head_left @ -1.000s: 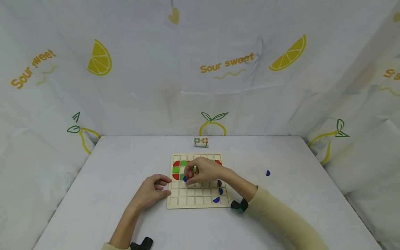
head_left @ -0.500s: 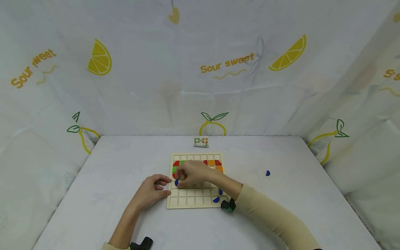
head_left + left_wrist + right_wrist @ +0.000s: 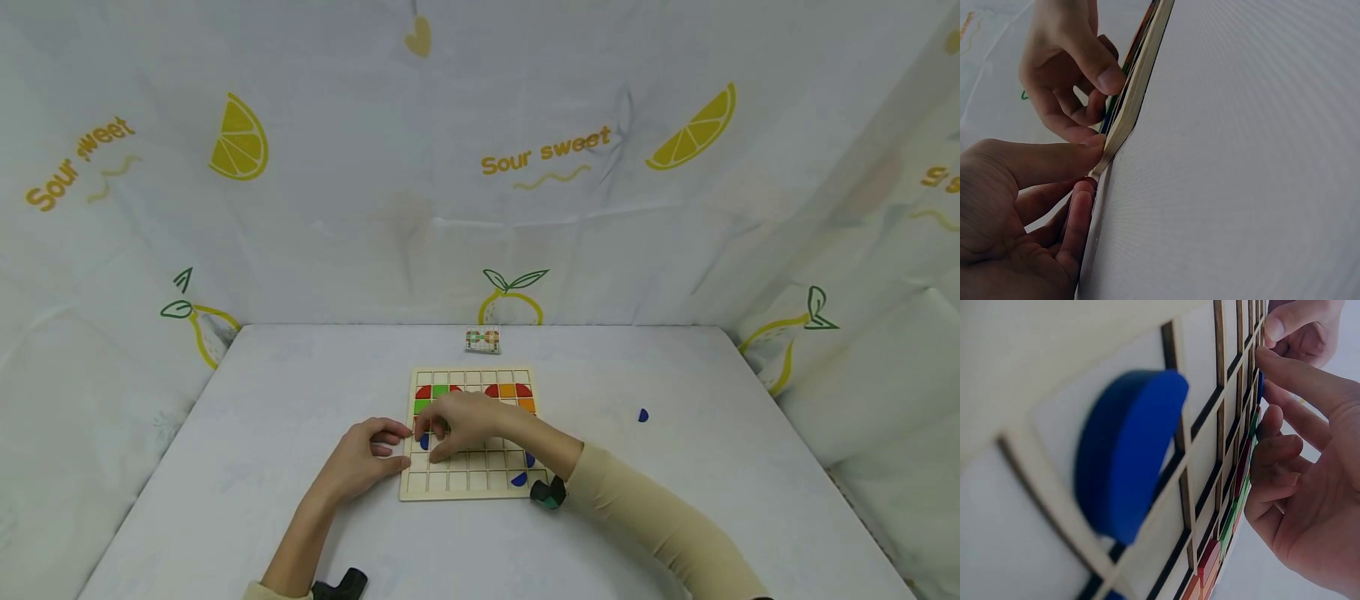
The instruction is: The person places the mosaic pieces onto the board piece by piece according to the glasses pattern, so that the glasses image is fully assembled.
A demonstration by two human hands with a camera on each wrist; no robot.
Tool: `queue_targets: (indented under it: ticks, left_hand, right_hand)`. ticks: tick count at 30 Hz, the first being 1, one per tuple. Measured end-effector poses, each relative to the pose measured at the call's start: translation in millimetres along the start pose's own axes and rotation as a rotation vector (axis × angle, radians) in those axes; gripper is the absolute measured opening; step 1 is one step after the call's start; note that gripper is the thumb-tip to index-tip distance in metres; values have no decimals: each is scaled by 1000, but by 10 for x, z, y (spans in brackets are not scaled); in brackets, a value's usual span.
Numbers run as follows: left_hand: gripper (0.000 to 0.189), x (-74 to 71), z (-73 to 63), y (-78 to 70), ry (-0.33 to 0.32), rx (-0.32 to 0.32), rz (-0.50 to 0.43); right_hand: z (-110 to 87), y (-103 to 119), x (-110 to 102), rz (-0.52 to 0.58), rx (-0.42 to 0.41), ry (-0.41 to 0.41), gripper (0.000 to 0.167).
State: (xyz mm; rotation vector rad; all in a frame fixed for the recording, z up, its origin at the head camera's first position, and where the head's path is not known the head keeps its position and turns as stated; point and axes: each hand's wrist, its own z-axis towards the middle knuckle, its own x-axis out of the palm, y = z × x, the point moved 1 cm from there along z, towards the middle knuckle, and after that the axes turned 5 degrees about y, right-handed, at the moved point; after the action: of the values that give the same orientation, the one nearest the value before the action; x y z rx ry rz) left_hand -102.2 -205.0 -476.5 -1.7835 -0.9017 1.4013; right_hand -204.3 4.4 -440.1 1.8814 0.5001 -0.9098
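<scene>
A pale wooden grid board [image 3: 477,492] lies on the table, with coloured tiles in its far rows. My right hand [image 3: 467,421] is over the board's left side, its thumb and forefinger apart around a blue half-round tile [image 3: 424,442] in the leftmost column. In the right wrist view that tile [image 3: 1260,387] shows edge-on between thumb and fingers. My left hand [image 3: 367,458] touches the board's left edge with its fingertips and straight thumb [image 3: 1066,161]. Another blue half-round tile [image 3: 1138,450] lies askew on the grid, large in the right wrist view.
Blue half-round tiles [image 3: 519,480] also lie at the board's near right, and one lone blue tile [image 3: 643,415] is on the table farther right. Behind the board stands a small pattern card [image 3: 482,340]. White cloth with lemon prints [image 3: 480,208] hangs at the back.
My right hand has carried a blue half-round tile leftward to the board's left column; its thumb has since moved off the tile. My left hand has stayed at the edge.
</scene>
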Motion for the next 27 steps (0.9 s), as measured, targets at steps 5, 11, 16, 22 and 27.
queue_targets:
  ticks: [5, 11, 16, 22, 27]
  left_hand:
    - [38, -9, 4, 0, 4, 1, 2]
    - [37, -25, -22, 9, -13, -27, 16]
    - [37, -11, -26, 0, -18, -32, 20]
    - [37, 23, -20, -25, -30, -33, 22]
    - [36, 39, -15, -36, -33, -36, 22]
  right_hand:
    - [-31, -25, -15, 15, -16, 12, 32]
    - [-128, -35, -71, 41, -57, -23, 33]
    - [-347, -54, -145, 78, -25, -63, 34]
    - [-703, -153, -217, 113, 27, -117, 31]
    - [-1027, -283, -267, 114, 85, -150, 31]
